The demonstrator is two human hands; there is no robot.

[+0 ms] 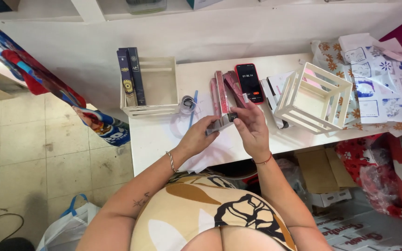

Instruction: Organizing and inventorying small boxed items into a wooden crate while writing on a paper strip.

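Both arms reach up from the bottom of the view to a white table [164,139]; the left hand [200,137] and the right hand [252,130] meet in the middle, and together they pinch a small thin box [222,122]; both hands are closed on it, one at each end. Its long side runs left to right, tilted up a little toward the right hand; the right fingers [243,122] cover the dark end, so what is there is hard to see. Just past the hands lie pink boxes [222,93] and a red phone [250,82]; a white crate [150,86] stands to the left with dark boxes [131,76] in it; another crate [313,97] sits tipped on the right.
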